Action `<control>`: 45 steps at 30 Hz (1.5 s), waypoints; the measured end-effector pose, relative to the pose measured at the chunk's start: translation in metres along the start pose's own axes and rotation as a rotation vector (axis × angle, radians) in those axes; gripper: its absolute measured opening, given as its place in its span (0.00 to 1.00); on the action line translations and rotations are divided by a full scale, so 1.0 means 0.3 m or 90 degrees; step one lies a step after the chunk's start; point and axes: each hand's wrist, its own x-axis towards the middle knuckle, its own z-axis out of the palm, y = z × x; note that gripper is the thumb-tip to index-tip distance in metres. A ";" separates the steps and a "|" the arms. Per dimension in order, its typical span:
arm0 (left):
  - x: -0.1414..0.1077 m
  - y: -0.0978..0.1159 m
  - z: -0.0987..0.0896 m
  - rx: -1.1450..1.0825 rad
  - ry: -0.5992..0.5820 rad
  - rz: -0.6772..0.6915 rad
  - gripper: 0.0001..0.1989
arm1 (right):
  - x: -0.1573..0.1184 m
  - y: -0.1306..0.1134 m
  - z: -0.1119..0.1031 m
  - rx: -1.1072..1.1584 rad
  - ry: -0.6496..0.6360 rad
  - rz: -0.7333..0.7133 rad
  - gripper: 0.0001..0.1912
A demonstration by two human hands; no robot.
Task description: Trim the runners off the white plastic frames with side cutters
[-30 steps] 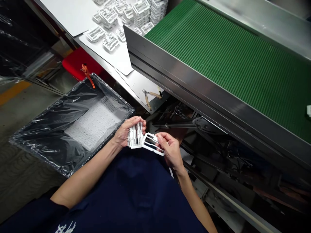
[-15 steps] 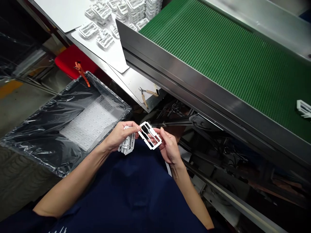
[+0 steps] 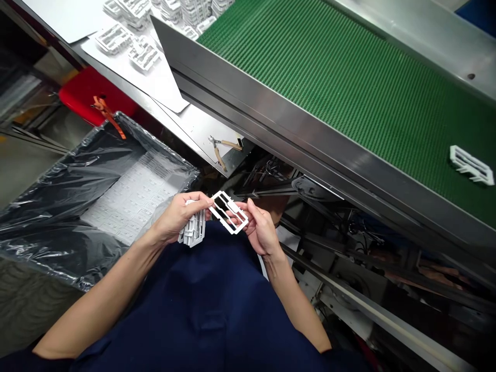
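Close to my body, my left hand [image 3: 179,217] is closed around a small stack of white plastic frames [image 3: 192,231]. Its thumb and forefinger also pinch the corner of one single white plastic frame [image 3: 229,212], a flat rectangle with long slots. My right hand [image 3: 263,227] grips that frame's opposite side between thumb and fingers; some of its fingertips are behind the frame. Another white frame [image 3: 471,165] lies on the green conveyor belt [image 3: 329,77] at the right.
A crate lined with black plastic [image 3: 50,206] stands at the left, white parts inside. Stacked white frames [image 3: 143,51] cover the table behind it. Side cutters [image 3: 220,150] rest near the table corner. An orange-handled tool [image 3: 108,116] hangs by a red stool [image 3: 87,95]. The conveyor's metal side [image 3: 271,113] crosses ahead.
The view has shifted, so most things sit further left. The white frame on the belt has come fully into view. Both hands keep their hold on the single frame.
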 end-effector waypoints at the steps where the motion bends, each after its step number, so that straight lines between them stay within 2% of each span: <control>1: 0.001 0.000 0.000 0.001 0.000 -0.001 0.13 | 0.001 -0.001 -0.001 0.000 0.000 0.000 0.19; 9: 0.007 -0.004 0.006 -0.020 -0.002 0.022 0.11 | 0.003 -0.011 0.004 -0.005 0.000 0.007 0.20; 32: 0.005 -0.003 0.015 -0.011 0.023 0.001 0.11 | 0.007 -0.012 -0.002 -0.009 -0.011 0.013 0.20; 45: -0.016 0.022 0.022 -0.016 0.046 0.028 0.12 | -0.012 -0.043 0.036 -0.046 -0.030 -0.017 0.16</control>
